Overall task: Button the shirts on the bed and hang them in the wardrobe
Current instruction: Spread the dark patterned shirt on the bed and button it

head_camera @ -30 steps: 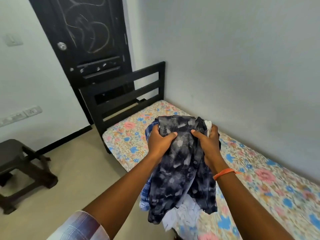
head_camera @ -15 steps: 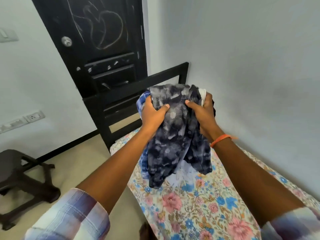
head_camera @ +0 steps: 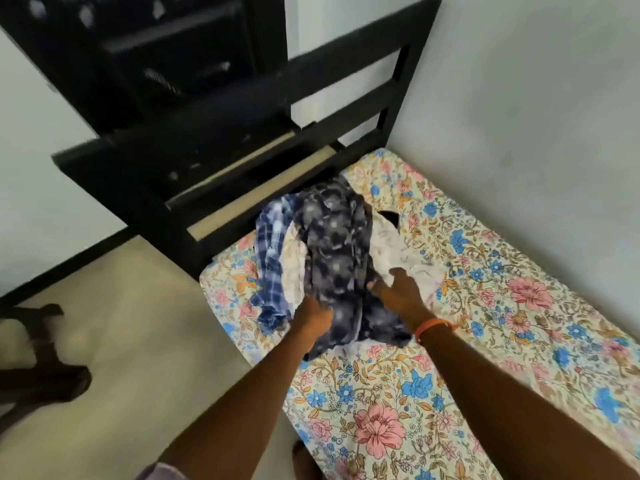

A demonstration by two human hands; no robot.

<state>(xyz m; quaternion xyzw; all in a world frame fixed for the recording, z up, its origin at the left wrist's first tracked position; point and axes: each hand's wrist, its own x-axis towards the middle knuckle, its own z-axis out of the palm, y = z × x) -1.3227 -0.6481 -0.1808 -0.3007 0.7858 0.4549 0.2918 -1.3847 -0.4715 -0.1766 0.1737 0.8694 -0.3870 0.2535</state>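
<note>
The left hand (head_camera: 313, 315) has its fingers tucked into the near edge of the dark blotchy shirt (head_camera: 334, 251) and looks to be gripping it. The right hand (head_camera: 401, 292) lies on the right side of the heap with its fingers spread out fairly flat, pressing on the dark shirt and the white shirt (head_camera: 398, 249). The picture is blurry, so I cannot be sure how tight either hand holds.

The shirts are in one heap on the bed (head_camera: 519, 306), at its far end, close to the black bed frame (head_camera: 242, 109) and nearer the left edge than the wall. The dark shirt is on top. A blue checked shirt (head_camera: 272, 258) sticks out on the left and the white one on the right.

I think the step now is to put the heap down and pick one shirt to button. A good way would be to lift only the top shirt, shake it out, and lay it flat on the flowery sheet nearer the person, where there is room. Then find the collar and line up both front edges before doing the buttons.

The shirts are tangled, so pulling one may drag the others off the left edge onto the floor (head_camera: 138, 341). A dark stool (head_camera: 38, 362) stands on the floor to the left, well apart from the bed. A black door (head_camera: 145, 46) is behind the frame. The wardrobe is not in the picture.
</note>
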